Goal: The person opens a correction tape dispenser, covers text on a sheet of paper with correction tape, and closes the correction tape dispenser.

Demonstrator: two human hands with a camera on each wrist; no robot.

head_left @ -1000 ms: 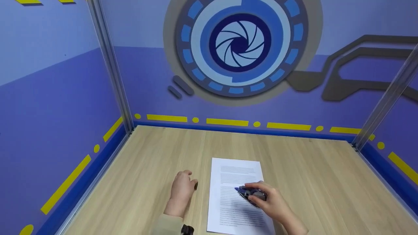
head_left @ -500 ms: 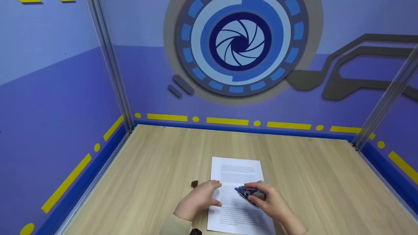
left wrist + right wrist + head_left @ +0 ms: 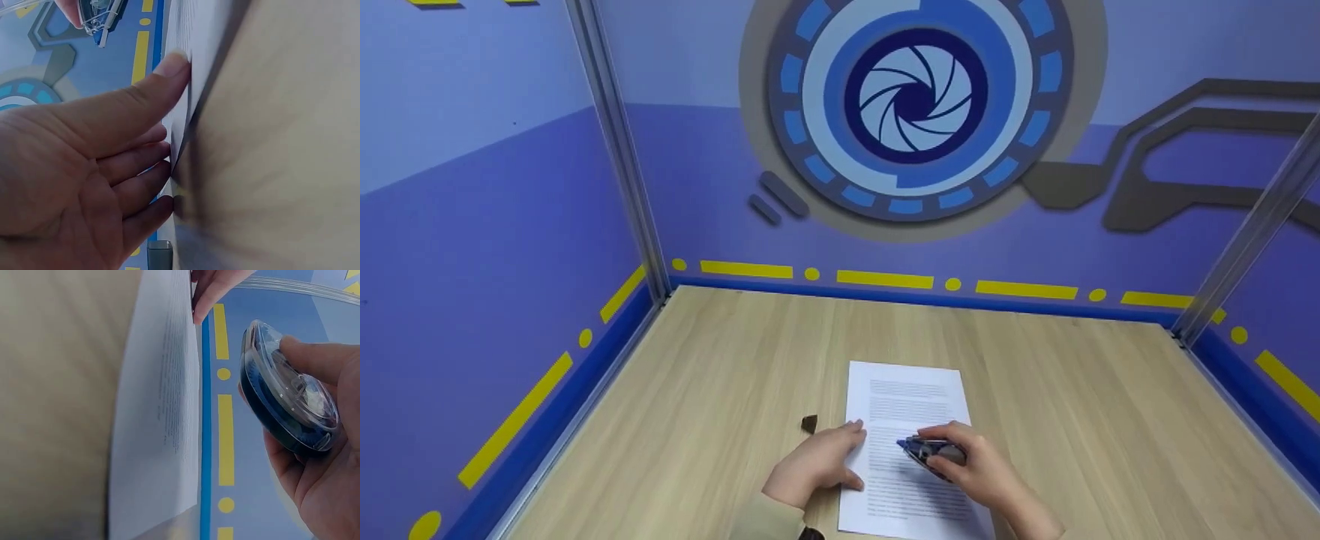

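Note:
A printed sheet of paper (image 3: 911, 495) lies on the wooden table. My left hand (image 3: 816, 461) rests on its left edge, fingertips and thumb touching the paper, fingers nearly straight in the left wrist view. Above the right half of the sheet, my right hand (image 3: 979, 465) grips a correction tape (image 3: 931, 451) between thumb and fingers. The tape has a clear and dark blue case (image 3: 287, 396), and its tip points left, apart from the paper. A small dark cap (image 3: 809, 424) lies on the table just beyond the left hand.
The wooden tabletop (image 3: 720, 360) extends around the sheet. Blue-purple printed panels (image 3: 697, 187) stand at the back and sides, with metal posts (image 3: 622, 150) at the corners.
My left hand has let go of the small dark cap, leaving it on the table, and moved right onto the paper's left edge. The right hand still holds the correction tape, slightly lower.

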